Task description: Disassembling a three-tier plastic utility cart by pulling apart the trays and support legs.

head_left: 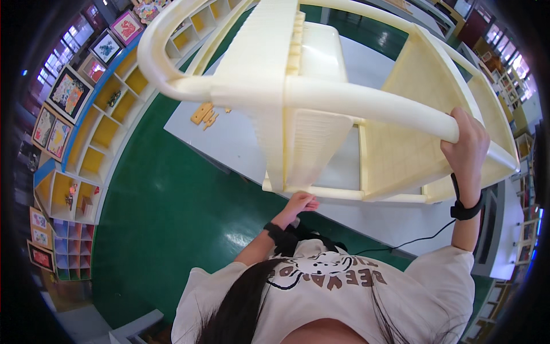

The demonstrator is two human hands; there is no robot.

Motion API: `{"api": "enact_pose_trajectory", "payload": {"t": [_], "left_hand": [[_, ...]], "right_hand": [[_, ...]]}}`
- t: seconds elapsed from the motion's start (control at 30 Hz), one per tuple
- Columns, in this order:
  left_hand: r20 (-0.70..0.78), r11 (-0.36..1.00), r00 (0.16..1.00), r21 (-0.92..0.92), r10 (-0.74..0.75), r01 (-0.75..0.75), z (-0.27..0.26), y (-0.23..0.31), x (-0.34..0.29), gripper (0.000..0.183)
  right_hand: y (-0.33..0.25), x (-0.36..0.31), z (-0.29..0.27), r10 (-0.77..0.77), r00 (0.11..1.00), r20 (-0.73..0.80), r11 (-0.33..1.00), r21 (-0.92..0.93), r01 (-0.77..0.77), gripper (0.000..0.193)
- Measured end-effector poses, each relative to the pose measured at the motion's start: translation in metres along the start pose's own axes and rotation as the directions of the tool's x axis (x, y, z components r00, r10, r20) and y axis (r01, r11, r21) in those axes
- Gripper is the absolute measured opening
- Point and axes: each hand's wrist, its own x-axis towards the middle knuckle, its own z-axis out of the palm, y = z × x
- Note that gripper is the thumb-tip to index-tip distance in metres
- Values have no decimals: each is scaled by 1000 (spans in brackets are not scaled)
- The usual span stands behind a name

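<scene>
A large cream-coloured plastic rack (395,106), with thick tubular rails and shelf-like panels, fills the upper middle and right, tilted over a pale grey table. My right hand (467,140) is wrapped round its thick near rail at the right. At the rack's lower near corner is my left hand (301,203), its fingers curled in right beside the bottom rail. Whether those fingers grip anything is not visible. Each wrist wears a black band.
The pale grey table (240,146) carries small wooden pieces (204,114) at its left end. Curved white and yellow shelving (103,140) with framed pictures on top stands at the left. A black cable (401,245) runs near my right arm. The floor (166,189) is green.
</scene>
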Motion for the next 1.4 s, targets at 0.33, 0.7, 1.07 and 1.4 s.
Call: {"api": "enact_pose_trajectory", "payload": {"t": [0.33, 0.7, 1.07, 1.4], "left_hand": [[-18, 983, 999, 180, 44, -40, -31, 46, -63, 28], [-271, 483, 416, 655, 868, -581, 2, 133, -105, 12], [-127, 390, 419, 666, 899, -636, -8, 147, -86, 17], [-81, 398, 494, 710, 866, -581, -10, 162, -85, 19]], "right_hand": [[-16, -16, -7, -59, 998, -21, 998, 33, 59, 29], [-15, -18, -3, -65, 997, -47, 998, 8, 65, 32], [-52, -24, -8, 91, 993, -79, 996, 6, -91, 49], [-73, 0, 2, 38, 987, -155, 999, 16, -35, 48]]}}
